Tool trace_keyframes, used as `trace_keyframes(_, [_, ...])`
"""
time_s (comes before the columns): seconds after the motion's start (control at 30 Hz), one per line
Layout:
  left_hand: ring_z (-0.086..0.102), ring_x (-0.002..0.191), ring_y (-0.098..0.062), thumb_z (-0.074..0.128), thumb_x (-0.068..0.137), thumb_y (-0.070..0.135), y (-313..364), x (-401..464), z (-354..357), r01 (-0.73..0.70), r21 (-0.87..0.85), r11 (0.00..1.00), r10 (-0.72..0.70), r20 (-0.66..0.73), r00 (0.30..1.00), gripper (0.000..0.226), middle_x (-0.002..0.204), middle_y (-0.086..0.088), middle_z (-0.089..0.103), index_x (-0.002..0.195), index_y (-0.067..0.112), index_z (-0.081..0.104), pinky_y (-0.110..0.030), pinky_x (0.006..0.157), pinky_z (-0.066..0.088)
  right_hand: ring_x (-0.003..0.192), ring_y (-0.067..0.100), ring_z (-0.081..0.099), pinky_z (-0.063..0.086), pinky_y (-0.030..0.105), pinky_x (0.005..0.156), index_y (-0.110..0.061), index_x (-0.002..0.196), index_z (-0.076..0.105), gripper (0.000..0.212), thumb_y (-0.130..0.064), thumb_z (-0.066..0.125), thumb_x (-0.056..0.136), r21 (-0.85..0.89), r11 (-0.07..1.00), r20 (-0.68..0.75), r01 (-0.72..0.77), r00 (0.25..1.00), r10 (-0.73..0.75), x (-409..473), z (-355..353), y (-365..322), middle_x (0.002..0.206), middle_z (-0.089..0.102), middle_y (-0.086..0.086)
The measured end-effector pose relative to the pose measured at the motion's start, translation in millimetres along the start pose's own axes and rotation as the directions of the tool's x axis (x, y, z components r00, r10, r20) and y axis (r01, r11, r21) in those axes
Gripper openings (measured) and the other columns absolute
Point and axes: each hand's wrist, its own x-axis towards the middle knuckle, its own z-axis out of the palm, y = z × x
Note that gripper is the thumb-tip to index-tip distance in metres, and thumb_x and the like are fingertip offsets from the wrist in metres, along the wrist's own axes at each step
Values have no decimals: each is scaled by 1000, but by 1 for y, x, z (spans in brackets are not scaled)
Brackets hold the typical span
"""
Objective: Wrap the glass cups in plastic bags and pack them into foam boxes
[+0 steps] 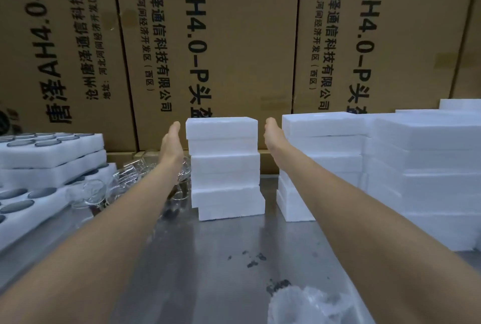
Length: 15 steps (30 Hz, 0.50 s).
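Foam boxes (223,167) stacked in a narrow column, centre-far on the metal table (208,258), w/ a bigger block of the same white foam (364,157) just right of it. Left hand (171,144) and right hand (272,135) flank the top box, palms facing in, fingers straight, not curled on anything, not touching foam as far as can be told. So both hands released, holding nothing.

Glass cups (109,188) sitting loose in a cluster far-left, right beside the column base, partly hidden behind left forearm. More in the foam trays (52,154) at left edge, dark rims showing in the holes. Crumpled clear plastic (312,305), prob the bags, near-right corner. Brown cartons (234,37) wall off the back.

Step in hand, best guess: fetching a box off the stack, no wrapping going on rn.

Next move needs: squeeze both palms onto the short ends of the top box only, lift straight up so the ones below don't shift, bring it near. Watch the left elbow around the cups.
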Motion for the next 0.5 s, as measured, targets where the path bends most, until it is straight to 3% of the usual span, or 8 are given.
trace_keyframes(0.07, [23, 143, -22, 31, 97, 56, -2, 7, 4, 0, 21, 1000, 0, 26, 1000, 60, 156, 0, 26, 149, 25, 30, -45, 113, 18, 110, 18, 39, 27, 30, 93, -11, 135, 38, 47, -33, 15, 101, -11, 1000, -15, -3, 1000, 3, 11, 4, 4, 118, 37, 2])
trace_keyframes(0.1, [31, 138, -22, 30, 97, 56, -3, 9, 6, -9, 34, 999, 8, 41, 999, 54, 149, 0, 38, 142, 27, 41, -44, 110, 23, 119, 20, 37, 25, 32, 99, -9, 141, 32, 51, -34, 13, 101, -18, 1000, -13, -11, 1000, 10, 15, 7, 6, 125, 38, 4])
trace_keyframes(0.17, [52, 106, -14, 30, 98, 55, -4, 8, 11, -46, 75, 996, 42, 49, 998, 36, 107, 11, 57, 104, 33, 59, -37, 92, 30, 120, 22, 37, 24, 33, 100, -8, 141, 32, 52, -35, 13, 100, -28, 1000, 4, -14, 1000, 14, 21, 11, 11, 127, 41, 5])
trace_keyframes(0.23, [50, 79, -8, 31, 98, 56, -3, 4, 15, -64, 120, 991, 60, 36, 998, 37, 85, 11, 51, 92, 28, 54, -32, 82, 30, 106, 19, 42, 29, 32, 95, -10, 128, 40, 46, -34, 14, 100, -18, 1000, 9, 2, 1000, -2, 23, 14, 13, 116, 46, 4])
trace_keyframes(0.33, [58, 97, -23, 34, 95, 57, -4, 3, 18, -56, 135, 989, 51, 38, 998, 40, 103, -1, 60, 93, 24, 57, -37, 92, 43, 105, 20, 44, 33, 37, 104, -15, 112, 37, 34, -35, 14, 99, -9, 1000, 20, 24, 1000, -24, 23, 16, 13, 115, 47, 5])
trace_keyframes(0.43, [58, 106, -29, 38, 95, 54, 3, -5, 20, -54, 124, 991, 53, 12, 999, 37, 102, -4, 60, 78, 26, 55, -45, 100, 45, 124, 25, 44, 29, 43, 111, -9, 135, 38, 53, -37, 14, 98, -15, 1000, 14, 25, 1000, -25, 18, 14, 11, 134, 48, 7])
trace_keyframes(0.5, [58, 107, -28, 38, 95, 51, 8, -12, 21, -71, 112, 991, 70, 6, 997, 35, 98, -2, 59, 74, 28, 54, -47, 100, 44, 122, 26, 47, 34, 40, 107, -9, 137, 40, 53, -36, 15, 99, -6, 999, 8, 37, 999, -37, 12, 11, 6, 134, 51, 11])
